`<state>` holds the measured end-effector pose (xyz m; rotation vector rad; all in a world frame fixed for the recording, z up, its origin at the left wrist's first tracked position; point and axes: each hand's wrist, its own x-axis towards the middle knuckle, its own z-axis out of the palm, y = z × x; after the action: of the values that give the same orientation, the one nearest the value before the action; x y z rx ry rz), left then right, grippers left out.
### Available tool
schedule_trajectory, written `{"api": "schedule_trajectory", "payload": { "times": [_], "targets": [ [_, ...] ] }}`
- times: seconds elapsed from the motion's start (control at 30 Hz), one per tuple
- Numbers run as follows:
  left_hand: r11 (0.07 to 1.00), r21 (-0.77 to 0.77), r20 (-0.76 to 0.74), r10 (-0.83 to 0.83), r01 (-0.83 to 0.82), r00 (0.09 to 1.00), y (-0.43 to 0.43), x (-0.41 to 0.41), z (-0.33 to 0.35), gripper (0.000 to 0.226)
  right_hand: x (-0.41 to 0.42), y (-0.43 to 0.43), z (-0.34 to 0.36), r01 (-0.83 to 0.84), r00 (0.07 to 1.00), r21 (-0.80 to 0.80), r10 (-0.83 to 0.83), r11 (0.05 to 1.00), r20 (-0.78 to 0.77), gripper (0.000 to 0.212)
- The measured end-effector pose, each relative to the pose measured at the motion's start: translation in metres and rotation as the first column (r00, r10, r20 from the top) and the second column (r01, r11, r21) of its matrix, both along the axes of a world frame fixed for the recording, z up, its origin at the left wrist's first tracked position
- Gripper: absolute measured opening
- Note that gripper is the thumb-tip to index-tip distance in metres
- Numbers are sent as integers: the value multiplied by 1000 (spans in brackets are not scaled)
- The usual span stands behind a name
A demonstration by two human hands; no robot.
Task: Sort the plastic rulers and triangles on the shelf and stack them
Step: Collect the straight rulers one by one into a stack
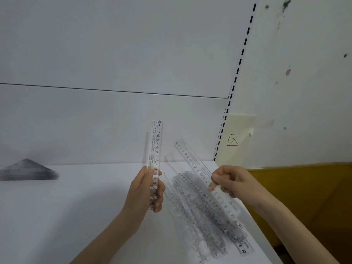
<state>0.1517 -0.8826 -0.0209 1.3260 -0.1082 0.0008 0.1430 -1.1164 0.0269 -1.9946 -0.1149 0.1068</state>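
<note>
Upright ruler (pixel 157 141) and tilted ruler (pixel 190 159) raised beside ruler pile (pixel 200 216); triangle stack (pixel 28 170) left.

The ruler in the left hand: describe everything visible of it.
The ruler is clear plastic with black numbers running 10 through 0 to 10 and small print alongside. It stands nearly upright above the white shelf, its lower half gripped by the left hand. A faint second edge beside it suggests another ruler behind.

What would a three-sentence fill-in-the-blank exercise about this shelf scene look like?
The left hand holds a clear ruler nearly ____.
The right hand grips a tilted ruler over the loose pile lying on the white ____.
The dark stack at the far left is made of ____.
Missing: upright; shelf; triangles.
</note>
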Motion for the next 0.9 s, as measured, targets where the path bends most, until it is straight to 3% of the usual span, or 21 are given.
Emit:
{"api": "schedule_trajectory", "payload": {
  "times": [0.13, 0.23, 0.37, 0.47, 0.63, 0.9],
  "targets": [
    [997, -70, -25, -20, 18, 1000, -1, -3, 3, 30, -12, 25, 14, -58, 992, 95, 47, 994, 119, 8],
    [996, -94, -35, -7, 4, 999, 0, -3, 4, 31, -15, 39, 23, -118, 974, 221, 69, 968, 216, 16],
    [993, -107, -21, 41, -43, 999, 5, 0, 6, 27, -9, 52, 42, -193, 976, 490, 115, 850, 184, 21],
    [996, -71, -20, 61, -62, 998, 7, 2, 8, 25, 0, 68, 51, -192, 975, 515, 102, 835, 198, 12],
    [998, -51, -15, 26, -27, 1000, 5, -1, 9, 31, 15, 95, 47, -167, 980, 518, 82, 839, 182, 29],
    [994, -87, 35, -63, 66, 997, 5, -4, 12, 40, 30, 112, 33, -121, 989, 512, 59, 850, 136, 25]
  ]
}}
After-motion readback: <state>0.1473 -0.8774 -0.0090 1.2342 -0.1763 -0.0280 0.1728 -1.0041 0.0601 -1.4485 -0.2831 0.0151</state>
